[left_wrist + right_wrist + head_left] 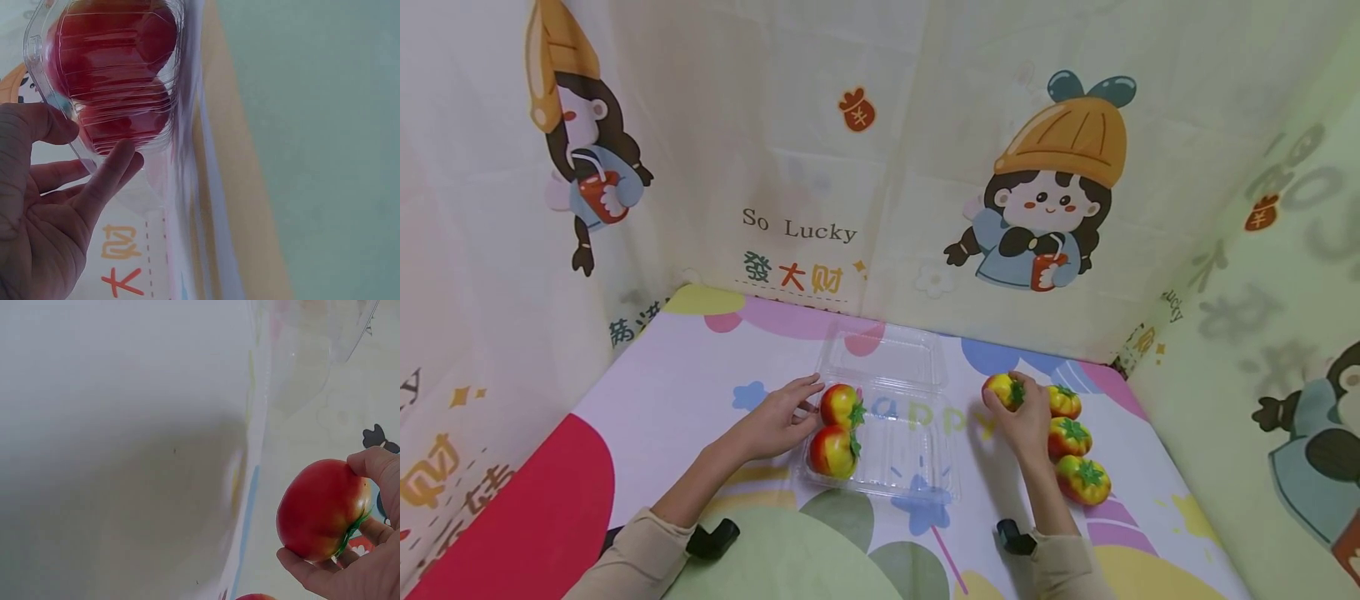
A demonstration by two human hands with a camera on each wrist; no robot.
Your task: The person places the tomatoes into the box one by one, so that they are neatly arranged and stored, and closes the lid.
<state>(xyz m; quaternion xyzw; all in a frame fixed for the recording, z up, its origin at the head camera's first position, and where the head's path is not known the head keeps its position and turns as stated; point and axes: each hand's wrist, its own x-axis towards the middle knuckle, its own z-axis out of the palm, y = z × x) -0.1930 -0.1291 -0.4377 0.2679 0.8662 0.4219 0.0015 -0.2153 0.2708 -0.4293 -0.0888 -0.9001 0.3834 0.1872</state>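
Note:
My right hand [1026, 417] holds a red and yellow tomato [322, 509] between thumb and fingertips, above the table right of the clear plastic container [895, 467]. Green leaves show at the tomato's stem end. At the container's left edge is my left hand [778, 421], fingers loosely extended. In the left wrist view its thumb [59, 128] overlaps the container rim. Two more tomatoes, a far one [838, 406] and a near one [832, 452], sit inside along the container's left side.
Several tomatoes [1070, 437] stand in a column on the table, just right of my right forearm. The container's clear lid [883, 354] lies folded back at the far side. Printed cloth walls [895, 167] rise behind and at both sides of the patterned table.

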